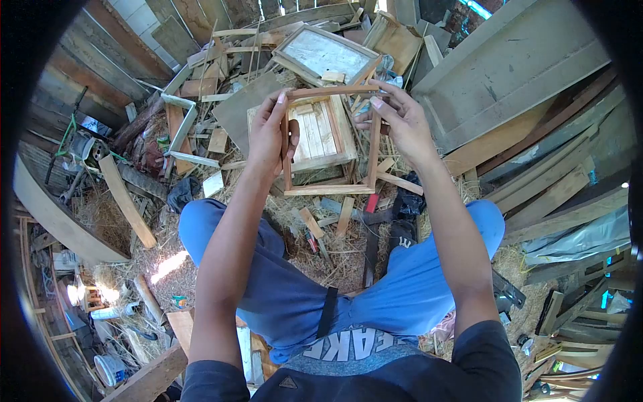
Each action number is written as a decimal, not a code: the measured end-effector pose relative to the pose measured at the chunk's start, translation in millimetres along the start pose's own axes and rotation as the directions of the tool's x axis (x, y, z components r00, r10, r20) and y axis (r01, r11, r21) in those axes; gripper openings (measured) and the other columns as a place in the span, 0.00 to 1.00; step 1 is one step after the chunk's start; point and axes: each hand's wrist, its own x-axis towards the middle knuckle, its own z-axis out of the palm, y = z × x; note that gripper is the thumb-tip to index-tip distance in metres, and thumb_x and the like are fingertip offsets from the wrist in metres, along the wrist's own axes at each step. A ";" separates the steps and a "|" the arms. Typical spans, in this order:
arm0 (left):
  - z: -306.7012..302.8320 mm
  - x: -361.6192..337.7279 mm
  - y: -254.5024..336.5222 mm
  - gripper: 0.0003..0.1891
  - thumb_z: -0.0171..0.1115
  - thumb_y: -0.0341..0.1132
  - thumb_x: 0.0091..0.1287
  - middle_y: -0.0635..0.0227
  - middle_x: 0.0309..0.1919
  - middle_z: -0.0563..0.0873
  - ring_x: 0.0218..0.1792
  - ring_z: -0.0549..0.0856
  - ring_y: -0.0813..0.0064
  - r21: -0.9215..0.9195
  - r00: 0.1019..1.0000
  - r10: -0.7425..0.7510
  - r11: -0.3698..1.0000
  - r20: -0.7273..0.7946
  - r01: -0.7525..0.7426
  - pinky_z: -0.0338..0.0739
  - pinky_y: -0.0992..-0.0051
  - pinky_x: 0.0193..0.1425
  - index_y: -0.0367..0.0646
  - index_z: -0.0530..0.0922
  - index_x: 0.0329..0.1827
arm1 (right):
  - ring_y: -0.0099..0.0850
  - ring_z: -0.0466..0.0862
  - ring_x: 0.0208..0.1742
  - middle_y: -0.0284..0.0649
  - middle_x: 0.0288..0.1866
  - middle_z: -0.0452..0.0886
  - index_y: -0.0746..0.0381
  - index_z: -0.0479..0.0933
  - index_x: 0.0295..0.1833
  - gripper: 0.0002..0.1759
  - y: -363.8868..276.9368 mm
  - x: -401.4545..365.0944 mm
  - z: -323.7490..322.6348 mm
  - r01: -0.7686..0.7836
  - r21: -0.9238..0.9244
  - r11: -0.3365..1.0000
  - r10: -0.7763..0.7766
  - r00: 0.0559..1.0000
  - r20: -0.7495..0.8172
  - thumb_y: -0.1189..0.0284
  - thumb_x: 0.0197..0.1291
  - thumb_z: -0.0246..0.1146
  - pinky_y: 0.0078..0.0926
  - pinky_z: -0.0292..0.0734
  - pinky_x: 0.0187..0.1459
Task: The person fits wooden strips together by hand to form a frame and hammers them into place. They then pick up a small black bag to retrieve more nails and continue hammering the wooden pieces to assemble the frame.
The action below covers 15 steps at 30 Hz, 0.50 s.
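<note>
A small rectangular wooden frame is held up in front of my knees, its far bar running between my two hands. My left hand is closed around the far left corner and side bar. At the far right corner, my right hand pinches the frame between thumb and fingers; part of that corner is hidden behind the fingers. Through the frame's opening a wooden box or tray shows, with pale slats in it. Below the frame, short wood offcuts lie on the straw-covered ground.
A framed panel lies on scrap wood at the back. A large grey board leans at the right, above stacked planks. To the left are a bent pale wooden strip and a curved board. A white bucket stands lower left.
</note>
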 end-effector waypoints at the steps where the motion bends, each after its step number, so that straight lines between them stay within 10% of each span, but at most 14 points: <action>1: 2.0 -0.2 0.3 0.18 0.54 0.46 0.83 0.71 0.27 0.81 0.15 0.74 0.83 -0.015 1.000 0.013 1.000 -0.014 -0.013 0.61 0.82 0.10 0.46 0.76 0.66 | 0.36 0.89 0.51 0.46 0.58 0.82 0.66 0.68 0.75 0.24 -0.3 0.1 -0.7 -0.009 -0.002 1.000 0.009 1.000 0.004 0.73 0.79 0.56 0.37 0.91 0.54; 15: 8.2 -1.5 2.6 0.17 0.57 0.46 0.81 0.72 0.24 0.79 0.14 0.73 0.84 -0.075 0.999 0.027 0.997 -0.035 -0.030 0.62 0.82 0.09 0.47 0.77 0.65 | 0.32 0.88 0.43 0.46 0.55 0.84 0.68 0.71 0.73 0.23 0.7 4.6 -7.5 -0.042 -0.009 0.999 0.041 0.999 -0.033 0.67 0.81 0.55 0.33 0.89 0.46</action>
